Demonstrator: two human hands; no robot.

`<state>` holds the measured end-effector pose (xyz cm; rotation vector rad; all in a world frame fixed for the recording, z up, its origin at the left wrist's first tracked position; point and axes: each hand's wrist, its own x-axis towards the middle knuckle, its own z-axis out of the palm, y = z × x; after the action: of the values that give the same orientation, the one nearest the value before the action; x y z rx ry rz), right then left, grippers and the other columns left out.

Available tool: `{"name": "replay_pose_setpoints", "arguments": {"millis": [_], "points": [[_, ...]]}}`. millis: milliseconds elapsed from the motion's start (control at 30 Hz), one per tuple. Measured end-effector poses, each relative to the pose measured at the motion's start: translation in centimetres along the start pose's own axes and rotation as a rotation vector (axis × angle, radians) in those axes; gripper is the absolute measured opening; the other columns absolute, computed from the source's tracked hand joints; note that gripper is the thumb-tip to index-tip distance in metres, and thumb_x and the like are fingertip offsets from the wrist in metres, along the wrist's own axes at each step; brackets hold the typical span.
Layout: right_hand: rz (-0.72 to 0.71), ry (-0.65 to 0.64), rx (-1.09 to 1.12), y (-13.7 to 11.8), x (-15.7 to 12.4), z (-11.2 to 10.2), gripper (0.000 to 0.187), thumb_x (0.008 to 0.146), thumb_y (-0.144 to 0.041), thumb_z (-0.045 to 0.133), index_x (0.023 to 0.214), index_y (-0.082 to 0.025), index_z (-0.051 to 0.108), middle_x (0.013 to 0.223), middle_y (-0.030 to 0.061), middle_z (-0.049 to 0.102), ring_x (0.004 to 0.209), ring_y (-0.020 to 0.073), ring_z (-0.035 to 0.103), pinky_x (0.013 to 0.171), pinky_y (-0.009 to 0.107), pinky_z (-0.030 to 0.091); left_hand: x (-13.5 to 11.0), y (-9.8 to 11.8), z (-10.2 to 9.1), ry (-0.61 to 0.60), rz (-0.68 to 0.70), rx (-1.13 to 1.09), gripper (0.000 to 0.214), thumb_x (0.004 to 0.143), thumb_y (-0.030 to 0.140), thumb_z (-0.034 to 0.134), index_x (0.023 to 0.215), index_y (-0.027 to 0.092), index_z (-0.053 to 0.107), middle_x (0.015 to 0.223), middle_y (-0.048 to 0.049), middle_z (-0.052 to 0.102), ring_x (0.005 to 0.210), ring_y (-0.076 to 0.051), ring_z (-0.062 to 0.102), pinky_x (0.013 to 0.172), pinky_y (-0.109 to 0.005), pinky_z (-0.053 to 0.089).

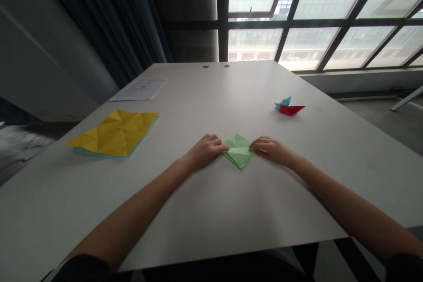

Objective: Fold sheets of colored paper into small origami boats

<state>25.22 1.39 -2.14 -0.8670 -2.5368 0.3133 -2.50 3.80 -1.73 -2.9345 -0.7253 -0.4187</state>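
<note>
A small green paper (238, 150), folded into a diamond with creases, lies flat on the white table (211, 211) in front of me. My left hand (205, 150) has its fingers curled and pinches the paper's left corner. At the right corner my right hand (269, 148) pinches the paper with bent fingers. Both hands rest on the tabletop.
A stack of creased paper sheets, yellow on top (115, 132) with light blue beneath, lies at the left. Folded red (291, 109) and teal (283, 102) paper figures sit at the right rear. A printed white sheet (140, 89) lies far left, by dark curtains. Windows stand behind.
</note>
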Motion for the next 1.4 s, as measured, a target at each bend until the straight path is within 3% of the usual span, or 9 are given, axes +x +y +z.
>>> {"name": "replay_pose_setpoints", "arguments": {"millis": [200,400,600,733,967,1233,1400], "points": [[0.047,-0.067,-0.117,-0.6,-0.2,-0.4,0.029,0.084,-0.013,0.040,0.103,-0.023,0.061,0.100,0.0061,0.062,0.088,0.0157,0.058,0.076,0.027,0.045,0.2,0.5,-0.3,-0.024,0.170,0.045,0.026,0.089,0.018,0.037,0.105,0.018,0.056,0.106,-0.0052,0.061,0.094,-0.015,0.051,0.082,-0.028,0.037],[0.013,-0.058,-0.160,-0.7,-0.2,-0.4,0.027,0.080,-0.012,0.043,0.097,-0.021,0.063,0.097,0.0063,0.062,0.087,0.0159,0.058,0.075,0.027,0.046,0.5,0.7,-0.4,-0.103,0.214,0.079,0.025,0.089,0.016,0.035,0.103,0.015,0.056,0.105,-0.0056,0.062,0.091,-0.016,0.054,0.081,-0.029,0.039],[-0.037,-0.030,-0.249,-2.2,0.5,-0.3,0.018,0.083,-0.024,0.048,0.088,-0.018,0.063,0.090,0.0084,0.061,0.089,0.0196,0.053,0.079,0.034,0.044,0.9,3.2,-1.1,-0.166,0.042,0.148,0.021,0.085,0.015,0.039,0.095,0.015,0.058,0.088,-0.0086,0.063,0.077,-0.017,0.057,0.072,-0.031,0.043],[-0.005,-0.022,-0.267,-3.2,1.0,0.5,0.020,0.085,-0.027,0.045,0.093,-0.018,0.062,0.090,0.0081,0.063,0.086,0.0182,0.054,0.079,0.033,0.042,1.2,5.3,-1.0,-0.142,-0.073,0.200,0.029,0.085,0.016,0.039,0.110,0.018,0.052,0.085,-0.0090,0.062,0.074,-0.021,0.058,0.067,-0.036,0.045],[-0.002,-0.044,-0.217,-4.0,1.2,1.2,0.025,0.085,-0.018,0.042,0.104,-0.020,0.059,0.111,0.0072,0.061,0.097,0.0187,0.055,0.084,0.035,0.039,1.3,5.5,0.1,-0.085,-0.001,0.049,0.033,0.084,0.009,0.035,0.114,0.005,0.050,0.120,-0.0169,0.053,0.115,-0.020,0.047,0.095,-0.030,0.037],[0.145,-0.076,-0.250,-4.4,1.3,0.5,0.022,0.085,-0.022,0.042,0.096,-0.020,0.061,0.087,0.0076,0.068,0.086,0.0175,0.060,0.081,0.032,0.035,1.2,6.0,-0.6,-0.252,-0.118,0.006,0.041,0.082,0.009,0.036,0.123,0.006,0.042,0.130,-0.0171,0.044,0.120,-0.021,0.042,0.097,-0.030,0.035],[0.203,-0.102,-0.250,-4.1,1.2,-0.5,0.018,0.083,-0.026,0.047,0.087,-0.020,0.063,0.077,0.0050,0.067,0.079,0.0162,0.061,0.078,0.030,0.035,0.8,6.8,-1.4,-0.341,-0.303,0.075,0.044,0.083,0.012,0.039,0.127,0.020,0.040,0.130,-0.0193,0.043,0.118,-0.028,0.044,0.090,-0.039,0.040]]}}
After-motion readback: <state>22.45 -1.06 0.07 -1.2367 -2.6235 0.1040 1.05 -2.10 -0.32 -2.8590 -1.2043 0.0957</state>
